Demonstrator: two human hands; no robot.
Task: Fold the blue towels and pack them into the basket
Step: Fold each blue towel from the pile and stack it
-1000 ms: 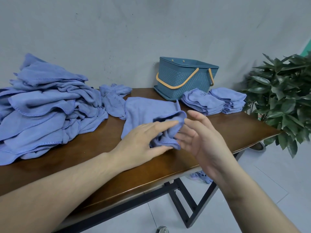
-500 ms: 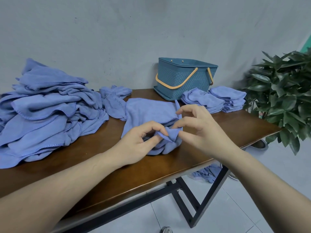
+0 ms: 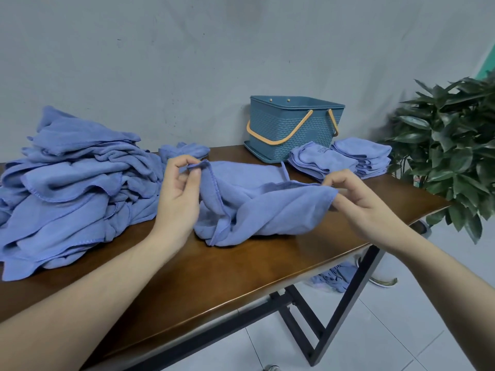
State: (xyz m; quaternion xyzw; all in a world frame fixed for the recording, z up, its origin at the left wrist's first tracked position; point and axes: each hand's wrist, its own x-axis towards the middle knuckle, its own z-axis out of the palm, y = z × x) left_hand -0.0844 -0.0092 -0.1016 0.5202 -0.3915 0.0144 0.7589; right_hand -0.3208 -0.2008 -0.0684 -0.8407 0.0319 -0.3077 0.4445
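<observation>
A blue towel (image 3: 267, 210) lies rumpled at the middle of the wooden table (image 3: 241, 266). My left hand (image 3: 178, 199) pinches one of its corners and holds it up at the left. My right hand (image 3: 356, 199) pinches another corner at the right, so the towel's top edge stretches between both hands. A big heap of unfolded blue towels (image 3: 69, 183) fills the table's left side. The teal basket (image 3: 292, 127) with orange handles stands at the back, by the wall. Two stacks of folded blue towels (image 3: 345, 159) sit just right of it.
A leafy green plant (image 3: 452, 145) stands off the table's right end. A blue towel (image 3: 334, 277) lies on the tiled floor under the table, near a shoe (image 3: 383, 279). The table has black metal legs (image 3: 332, 317), and a grey wall rises behind it.
Both hands took hold of the bunched towel's corners and moved apart, the left going left and up, the right going right. The towel has spread out between them.
</observation>
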